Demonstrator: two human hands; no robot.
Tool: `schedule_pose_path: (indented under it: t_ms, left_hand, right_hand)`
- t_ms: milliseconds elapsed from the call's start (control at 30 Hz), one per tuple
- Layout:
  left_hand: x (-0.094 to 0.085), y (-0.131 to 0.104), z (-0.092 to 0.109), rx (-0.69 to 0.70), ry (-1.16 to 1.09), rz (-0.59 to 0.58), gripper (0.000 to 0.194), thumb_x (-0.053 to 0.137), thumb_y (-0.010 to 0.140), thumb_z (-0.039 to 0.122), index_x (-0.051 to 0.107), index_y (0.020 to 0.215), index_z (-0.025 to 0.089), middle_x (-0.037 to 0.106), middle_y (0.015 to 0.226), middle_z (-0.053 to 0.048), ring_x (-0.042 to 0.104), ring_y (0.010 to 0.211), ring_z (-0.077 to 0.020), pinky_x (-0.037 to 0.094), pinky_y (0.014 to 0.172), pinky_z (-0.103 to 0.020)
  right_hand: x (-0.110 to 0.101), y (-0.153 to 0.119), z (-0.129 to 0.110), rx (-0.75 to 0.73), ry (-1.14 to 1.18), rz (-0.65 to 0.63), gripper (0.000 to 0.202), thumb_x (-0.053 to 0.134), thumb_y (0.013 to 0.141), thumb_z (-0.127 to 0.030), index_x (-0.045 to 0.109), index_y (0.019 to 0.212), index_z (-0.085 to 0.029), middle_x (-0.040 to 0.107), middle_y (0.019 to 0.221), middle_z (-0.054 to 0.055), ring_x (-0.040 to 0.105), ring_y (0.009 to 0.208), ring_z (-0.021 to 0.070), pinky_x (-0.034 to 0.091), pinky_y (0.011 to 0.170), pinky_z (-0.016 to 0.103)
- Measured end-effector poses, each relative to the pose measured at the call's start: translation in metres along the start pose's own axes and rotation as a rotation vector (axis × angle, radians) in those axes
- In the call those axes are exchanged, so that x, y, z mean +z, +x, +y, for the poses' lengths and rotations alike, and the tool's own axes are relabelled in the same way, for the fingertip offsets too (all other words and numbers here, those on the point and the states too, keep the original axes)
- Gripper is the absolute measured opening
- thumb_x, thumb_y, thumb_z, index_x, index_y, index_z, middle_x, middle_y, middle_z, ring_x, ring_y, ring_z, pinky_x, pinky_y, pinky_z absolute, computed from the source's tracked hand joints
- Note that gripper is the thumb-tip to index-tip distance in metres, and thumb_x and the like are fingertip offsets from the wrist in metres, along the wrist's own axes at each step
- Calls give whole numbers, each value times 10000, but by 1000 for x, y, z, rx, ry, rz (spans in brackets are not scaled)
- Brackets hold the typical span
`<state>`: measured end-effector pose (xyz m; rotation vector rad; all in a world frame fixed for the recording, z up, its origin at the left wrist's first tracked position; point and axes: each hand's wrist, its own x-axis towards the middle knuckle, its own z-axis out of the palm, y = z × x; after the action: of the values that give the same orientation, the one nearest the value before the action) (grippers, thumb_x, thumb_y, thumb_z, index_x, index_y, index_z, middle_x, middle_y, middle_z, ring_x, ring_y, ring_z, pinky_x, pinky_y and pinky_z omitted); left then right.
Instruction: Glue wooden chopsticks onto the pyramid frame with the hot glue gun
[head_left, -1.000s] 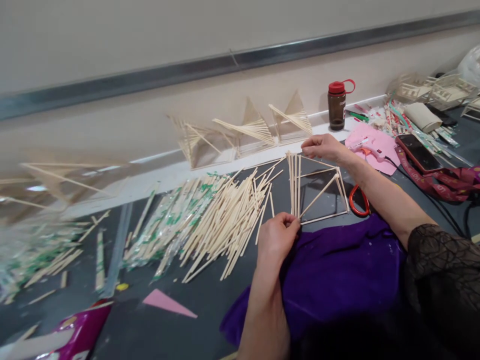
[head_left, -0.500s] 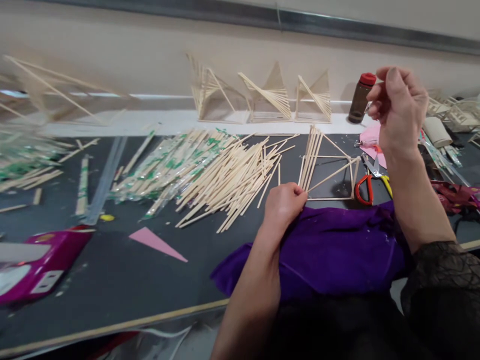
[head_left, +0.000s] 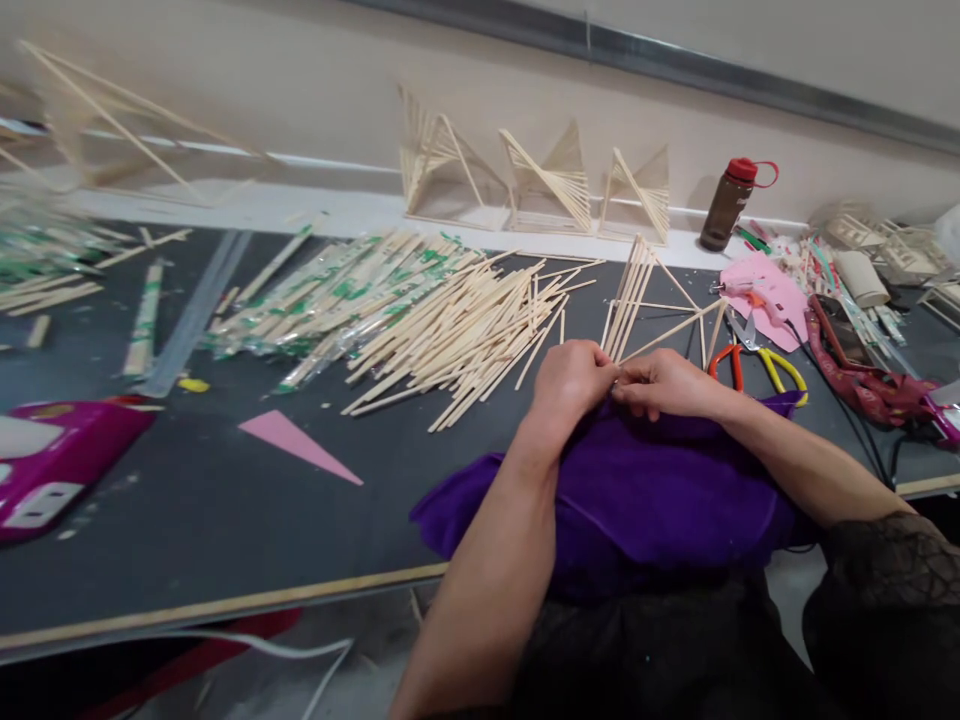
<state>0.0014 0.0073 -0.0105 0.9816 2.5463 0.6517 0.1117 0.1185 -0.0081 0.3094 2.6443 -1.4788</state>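
Observation:
My left hand (head_left: 574, 385) is closed in a pinch at the near left corner of a frame of thin wooden sticks (head_left: 628, 300). Right against its fingertips, my right hand (head_left: 660, 385) is closed too, thumb and fingers together; what it pinches is hidden or too small to make out. Below both hands a purple cloth (head_left: 667, 490) is bunched along the table edge, its upper edge touching the fingers. The frame stands on the dark table, with a fan of slanted sticks on its left side. Its near bottom edge is covered by my hands.
Loose sticks (head_left: 465, 340) and plastic-wrapped bundles (head_left: 330, 290) lie to the left. Scissors (head_left: 750, 355), a glue gun (head_left: 750, 292) and a bottle (head_left: 729, 205) are on the right. Finished stick models (head_left: 547, 185) line the wall. A pink paper triangle (head_left: 296, 445) lies nearer.
My right hand has come down from its raised place near the bottle to meet my left hand at the frame's corner. The left hand keeps its pinch. The view has shifted slightly.

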Motion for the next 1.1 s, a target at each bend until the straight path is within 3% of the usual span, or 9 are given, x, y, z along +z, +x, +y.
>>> schedule_pose_path:
  t_ms: [200,300,400,533,800,1100]
  left_hand:
    - [3,3,0,28,-27,15,232,605,798,213,807,902,169,754,747,-105,706,788,-237,496,773,-315]
    - [3,4,0,45,-33,10,225,613,802,212,809,902,165,756,754,-121,715,822,-254,500,787,-333]
    - [3,4,0,52,-36,12,223,619,804,215,810,907,166,766,791,-135,720,865,-269,505,798,-341]
    - [3,3,1,64,-25,20,242,601,815,203,809,932,163,775,848,-143,720,914,-277,507,821,-341]
    - [1,2,2,55,-16,10,237,592,838,223,803,927,161,768,830,-141,713,922,-271,506,831,-346]
    - [3,3,1,61,13,52,214,600,834,237,798,877,172,764,859,-158,710,935,-297,506,806,-356]
  right_hand:
    - [-6,14,18,232,-70,115,213,612,848,-120,601,637,-145,567,497,-48,484,369,56,354,387,172]
    - [-5,16,21,219,57,222,198,622,859,-122,587,666,-145,537,478,-64,443,346,39,307,362,165]
    - [-1,18,19,231,267,321,90,657,837,-116,581,823,-162,508,453,-96,435,340,59,264,316,160]
    - [6,20,18,210,470,395,120,653,799,-89,577,863,-157,594,559,-71,511,401,65,318,308,146]
    - [12,21,24,103,423,485,78,631,855,-204,561,838,-173,519,485,-95,449,349,56,314,294,142]
    - [12,27,18,162,394,476,128,640,831,-116,573,732,-160,532,460,-76,471,348,63,342,296,153]
